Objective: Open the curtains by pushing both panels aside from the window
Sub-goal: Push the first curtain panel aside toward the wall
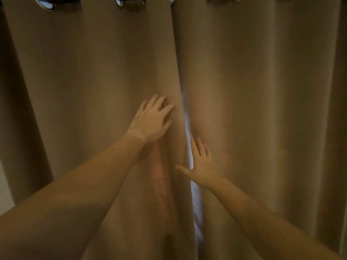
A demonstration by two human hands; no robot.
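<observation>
Two tan curtain panels hang side by side and fill the view. The left panel (90, 76) and the right panel (262, 81) meet at the middle, where a thin bright slit (195, 199) of light shows between them. My left hand (152, 120) lies flat with fingers spread on the left panel's inner edge. My right hand (201, 162) is lower, palm flat and fingers apart, at the inner edge of the right panel beside the slit. Neither hand grips any cloth.
Metal eyelet rings (47, 3) line the top edge of both panels. A strip of pale wall (4, 188) shows at the far left, beside the left panel's outer fold.
</observation>
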